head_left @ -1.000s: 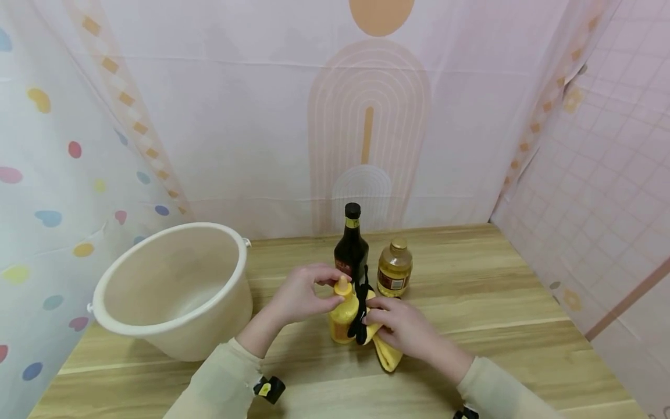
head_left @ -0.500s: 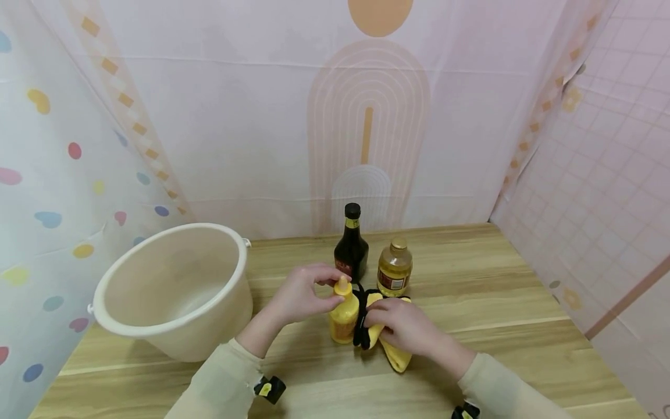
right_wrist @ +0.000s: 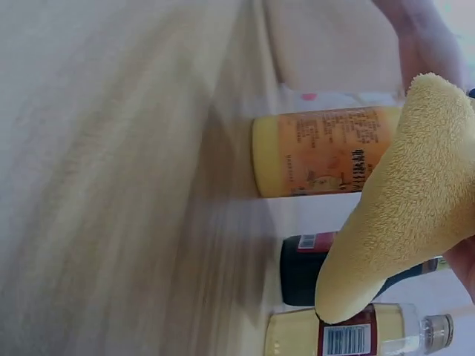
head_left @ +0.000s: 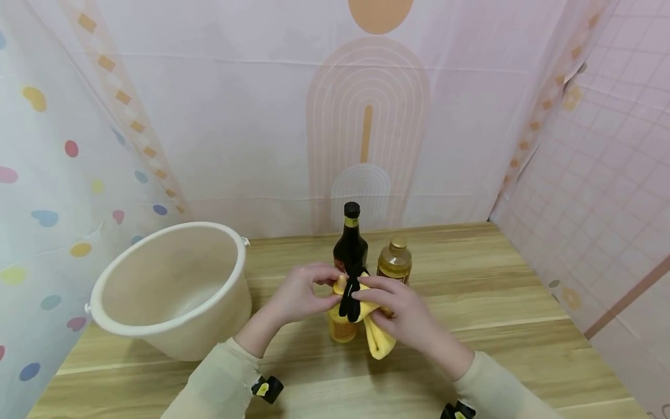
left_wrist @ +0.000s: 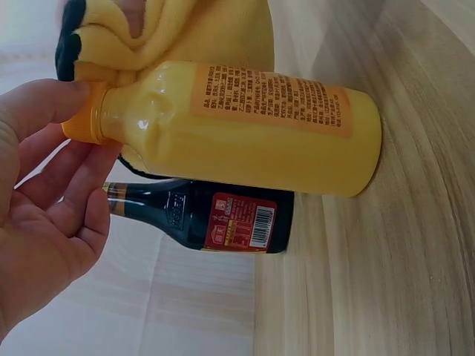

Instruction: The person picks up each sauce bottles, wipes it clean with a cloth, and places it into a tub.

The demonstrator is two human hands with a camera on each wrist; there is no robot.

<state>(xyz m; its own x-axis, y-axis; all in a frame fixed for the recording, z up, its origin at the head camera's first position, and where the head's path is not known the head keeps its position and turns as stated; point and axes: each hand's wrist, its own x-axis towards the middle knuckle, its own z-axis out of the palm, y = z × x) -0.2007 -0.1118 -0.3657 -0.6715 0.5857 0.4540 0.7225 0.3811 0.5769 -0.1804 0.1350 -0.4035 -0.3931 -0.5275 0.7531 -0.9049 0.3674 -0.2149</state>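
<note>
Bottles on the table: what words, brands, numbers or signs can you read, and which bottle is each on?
None is clear enough to quote.
Yellow bottle: rows of Chinese characters on its orange label, too small and blurred.
Dark bottle: red label with blurred print; a barcode, digits unreadable; a raised mark, unreadable.
Clear bottle: a second barcode, digits unreadable.
</note>
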